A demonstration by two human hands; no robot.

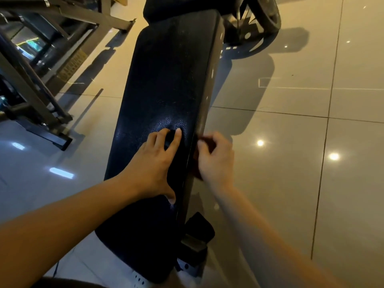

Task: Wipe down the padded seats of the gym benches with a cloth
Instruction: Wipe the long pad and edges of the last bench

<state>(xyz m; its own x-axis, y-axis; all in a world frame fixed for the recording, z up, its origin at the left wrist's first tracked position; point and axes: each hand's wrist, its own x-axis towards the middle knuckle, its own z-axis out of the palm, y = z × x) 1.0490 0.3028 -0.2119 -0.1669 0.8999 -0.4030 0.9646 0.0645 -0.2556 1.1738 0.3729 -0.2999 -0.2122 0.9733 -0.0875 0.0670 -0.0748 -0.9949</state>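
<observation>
A long black padded bench seat (166, 80) runs from the bottom middle up and away from me. My left hand (153, 163) lies flat on the pad near its right side, fingers spread and straight, pressing down. My right hand (216, 161) is at the seat's right side edge, where its curled fingers grip a dark bunched cloth (206, 142) against the edge. Most of the cloth is hidden inside that hand.
A grey metal machine frame (41, 84) stands on the floor to the left. A dark round weight plate (268, 21) stands on its stand at the top right. Glossy tiled floor (291, 121) spreads to the right. The bench's foot (199, 231) and white shoes (141, 279) are below.
</observation>
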